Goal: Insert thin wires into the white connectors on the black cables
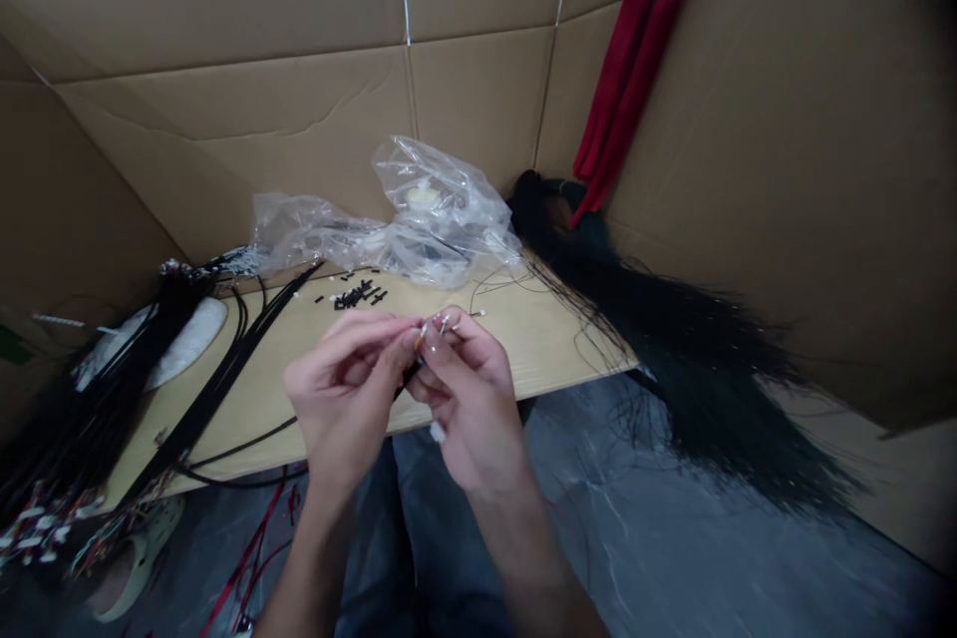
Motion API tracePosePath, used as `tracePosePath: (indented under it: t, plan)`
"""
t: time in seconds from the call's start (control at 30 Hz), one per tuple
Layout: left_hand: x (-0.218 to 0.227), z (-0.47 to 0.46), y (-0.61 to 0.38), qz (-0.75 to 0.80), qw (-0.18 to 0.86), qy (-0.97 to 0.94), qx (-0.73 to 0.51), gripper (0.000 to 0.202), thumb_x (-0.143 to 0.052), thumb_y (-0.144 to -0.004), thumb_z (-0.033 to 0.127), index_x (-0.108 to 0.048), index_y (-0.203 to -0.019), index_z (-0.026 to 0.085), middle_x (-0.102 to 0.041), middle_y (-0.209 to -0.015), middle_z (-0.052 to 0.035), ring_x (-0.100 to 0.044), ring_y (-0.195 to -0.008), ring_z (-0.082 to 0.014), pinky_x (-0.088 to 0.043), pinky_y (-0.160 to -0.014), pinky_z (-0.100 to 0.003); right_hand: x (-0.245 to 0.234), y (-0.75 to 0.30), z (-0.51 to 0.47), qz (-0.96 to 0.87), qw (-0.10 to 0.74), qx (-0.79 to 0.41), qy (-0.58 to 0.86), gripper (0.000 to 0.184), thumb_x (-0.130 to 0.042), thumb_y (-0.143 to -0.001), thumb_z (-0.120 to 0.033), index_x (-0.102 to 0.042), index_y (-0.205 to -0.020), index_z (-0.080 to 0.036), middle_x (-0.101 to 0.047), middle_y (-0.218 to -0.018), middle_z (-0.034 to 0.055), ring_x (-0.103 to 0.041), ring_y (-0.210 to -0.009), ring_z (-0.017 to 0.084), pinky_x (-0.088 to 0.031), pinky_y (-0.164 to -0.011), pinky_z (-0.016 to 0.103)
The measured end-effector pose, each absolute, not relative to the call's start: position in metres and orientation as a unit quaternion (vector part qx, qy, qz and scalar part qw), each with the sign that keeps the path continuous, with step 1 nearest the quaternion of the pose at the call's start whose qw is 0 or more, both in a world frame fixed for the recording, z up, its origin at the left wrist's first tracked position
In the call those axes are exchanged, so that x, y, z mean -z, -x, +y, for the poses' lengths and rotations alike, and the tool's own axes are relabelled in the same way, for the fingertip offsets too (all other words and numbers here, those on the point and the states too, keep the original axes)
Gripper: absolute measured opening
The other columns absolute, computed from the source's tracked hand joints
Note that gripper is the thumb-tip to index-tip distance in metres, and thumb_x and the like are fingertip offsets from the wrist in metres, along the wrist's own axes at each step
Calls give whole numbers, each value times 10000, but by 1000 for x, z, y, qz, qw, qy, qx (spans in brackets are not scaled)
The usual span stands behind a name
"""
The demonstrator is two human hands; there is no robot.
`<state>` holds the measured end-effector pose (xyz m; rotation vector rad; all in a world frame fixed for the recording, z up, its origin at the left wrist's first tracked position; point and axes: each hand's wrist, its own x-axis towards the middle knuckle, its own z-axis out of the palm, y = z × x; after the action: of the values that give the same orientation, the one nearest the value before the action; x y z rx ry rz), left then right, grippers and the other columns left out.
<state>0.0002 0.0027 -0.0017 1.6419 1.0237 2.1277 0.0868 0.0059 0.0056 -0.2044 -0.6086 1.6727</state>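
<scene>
My left hand point(348, 384) and my right hand point(471, 379) meet over the front of the wooden board. Both pinch the end of a black cable point(280, 427) whose thin coloured wires show between the fingertips. Small pale tips stick out above my right thumb; their exact kind is too small to make out. A small white connector point(438, 432) hangs under my right palm. Behind the hands lies a pile of short black tube pieces point(357, 296), with a tiny white piece point(478, 313) to its right.
Clear plastic bags point(441, 219) with white contents sit at the back against cardboard walls point(261, 110). Black cable bundles point(112, 399) drape over the left side. Long dark wire bundles point(673, 319) hang off the right. Red cloth strips point(635, 60) hang above. The wooden board point(553, 349) ends near my lap.
</scene>
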Motion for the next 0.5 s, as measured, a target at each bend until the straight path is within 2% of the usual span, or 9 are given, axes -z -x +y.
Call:
tracePosePath:
  t: [0.07, 0.13, 0.3, 0.4, 0.5]
  plan:
    - [8, 14, -3, 378, 122, -535, -746, 25, -728, -822, 174, -740, -817, 153, -687, -775, -11, -655, -690, -98, -541, -583, -177, 0, -80, 17, -251, 634, -724, 101, 236, -800, -685, -188, -568, -677, -142, -488, -533, -87, -316, -415, -8, -241, -398, 120]
    - [18, 26, -5, 405, 119, -511, -749, 97, -701, -857, 215, -693, -853, 118, -676, -805, -11, -648, -699, -105, -559, -617, -225, 9, -74, 30, -236, 634, -727, 119, 222, -773, -705, -163, -554, -687, -135, -449, -523, -104, -264, -403, -15, -209, -384, 116]
    - [49, 44, 0, 456, 131, -492, -730, 181, -645, -908, 292, -635, -928, 112, -646, -850, -17, -629, -723, -121, -559, -655, -276, 35, -69, 54, -221, 616, -740, 157, 193, -640, -854, -96, -526, -701, -128, -375, -520, -121, -222, -387, 1, -189, -359, 124]
    - [55, 48, 4, 460, 143, -484, -731, 196, -629, -918, 309, -630, -948, 115, -644, -863, -21, -630, -739, -127, -561, -675, -291, 43, -67, 62, -226, 615, -736, 167, 163, -633, -879, -106, -554, -737, -120, -489, -593, -88, -364, -429, 16, -299, -394, 127]
    - [52, 49, 6, 451, 164, -480, -735, 195, -628, -919, 307, -631, -959, 116, -655, -919, -36, -646, -806, -147, -570, -727, -321, 46, -64, 68, -237, 629, -720, 169, 136, -658, -864, -128, -580, -754, -118, -621, -733, -31, -560, -599, 65, -460, -535, 176]
